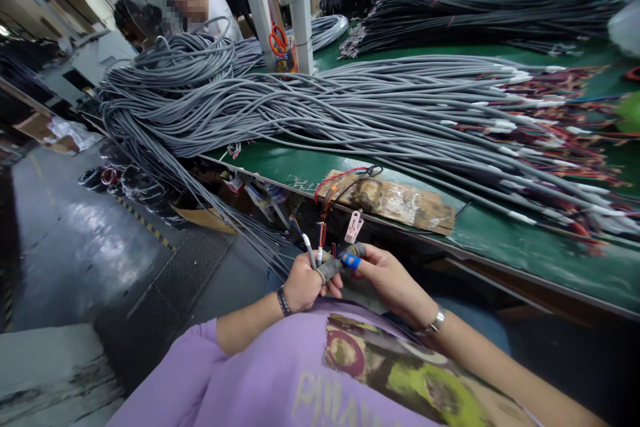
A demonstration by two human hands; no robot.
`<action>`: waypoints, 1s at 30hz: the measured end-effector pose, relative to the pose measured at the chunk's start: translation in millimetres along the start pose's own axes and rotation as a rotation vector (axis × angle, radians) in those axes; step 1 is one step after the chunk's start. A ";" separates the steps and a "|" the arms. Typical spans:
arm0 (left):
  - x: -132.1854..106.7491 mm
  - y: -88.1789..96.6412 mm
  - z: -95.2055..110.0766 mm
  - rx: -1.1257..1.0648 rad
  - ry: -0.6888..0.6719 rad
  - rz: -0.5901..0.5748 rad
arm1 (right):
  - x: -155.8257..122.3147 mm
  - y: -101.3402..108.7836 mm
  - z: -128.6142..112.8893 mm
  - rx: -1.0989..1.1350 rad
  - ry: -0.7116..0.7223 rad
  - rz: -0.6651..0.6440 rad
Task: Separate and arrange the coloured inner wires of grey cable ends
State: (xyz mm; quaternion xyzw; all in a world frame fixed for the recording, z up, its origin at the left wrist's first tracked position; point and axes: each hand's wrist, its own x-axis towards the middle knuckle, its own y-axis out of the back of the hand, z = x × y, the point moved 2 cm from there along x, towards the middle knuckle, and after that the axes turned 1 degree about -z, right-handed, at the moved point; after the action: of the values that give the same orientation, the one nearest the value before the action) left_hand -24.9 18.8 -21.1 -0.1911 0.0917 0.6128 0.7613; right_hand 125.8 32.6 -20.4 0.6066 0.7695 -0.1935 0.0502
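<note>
My left hand is closed around grey cables, and two cable ends stick up from the fist with white wraps and bare coloured wires. Its thumb wears a grey fabric finger cover. Close beside it, my right hand has thumb and forefinger pressed together at the left thumb's tip. Blue tape circles the right thumb, and a grey cover sits on the forefinger. Whatever lies between those fingertips is too small to make out. Both hands are in front of my body, just below the bench edge.
Long grey cables cover the green bench, their wire ends at right. A worn wooden board with leads and a pink clip are at the near edge. Orange-handled scissors hang on a post. A person sits behind.
</note>
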 end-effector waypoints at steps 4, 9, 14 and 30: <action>-0.9 -1.8 -0.2 -0.010 -0.019 0.014 | 0.1 0.7 2.8 -0.010 0.042 0.027; -0.3 -0.5 4.3 -0.021 -0.030 0.034 | -2.2 0.3 2.2 0.012 0.052 0.045; 1.9 7.6 18.1 0.017 0.073 -0.095 | 1.5 10.2 -1.7 0.223 0.002 0.048; 23.3 6.0 35.8 -0.048 0.204 -0.377 | 26.0 4.7 -22.6 0.028 0.198 0.093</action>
State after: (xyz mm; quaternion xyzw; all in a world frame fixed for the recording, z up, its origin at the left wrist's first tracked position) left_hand -28.8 55.2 1.7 -0.2840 0.1160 0.4393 0.8443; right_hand 127.1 65.4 -8.9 0.6584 0.7389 -0.1407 -0.0256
